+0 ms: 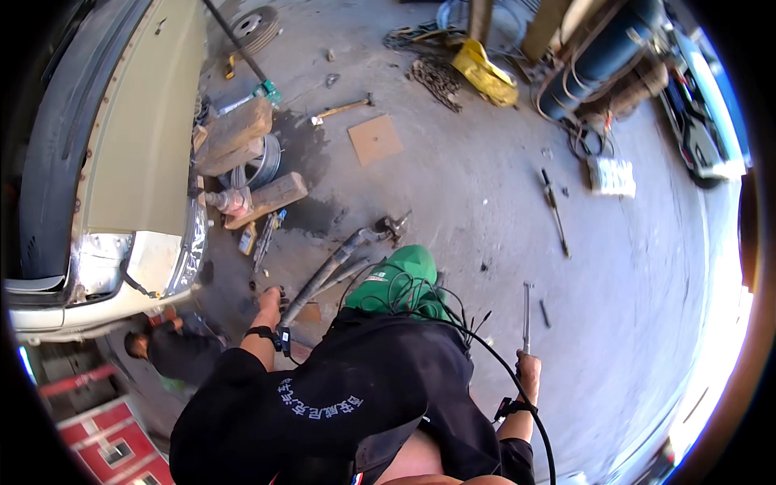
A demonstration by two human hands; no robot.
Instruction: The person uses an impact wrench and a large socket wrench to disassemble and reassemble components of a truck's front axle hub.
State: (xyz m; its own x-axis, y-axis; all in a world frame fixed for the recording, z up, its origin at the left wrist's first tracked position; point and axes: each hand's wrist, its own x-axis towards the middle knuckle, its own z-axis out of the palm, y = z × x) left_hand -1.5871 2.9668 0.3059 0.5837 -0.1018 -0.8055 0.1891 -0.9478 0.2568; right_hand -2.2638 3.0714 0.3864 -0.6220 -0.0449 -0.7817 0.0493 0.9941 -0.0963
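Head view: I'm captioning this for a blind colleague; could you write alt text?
A person's right hand grips a long silver tool above a grey floor, while the left hand is beside a metal bar. At left, a co-worker is near a pale vehicle; wooden blocks and a tan board lie ahead.

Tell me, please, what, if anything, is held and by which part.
The right hand holds a silver tool by its near end; the left hand: cannot tell.
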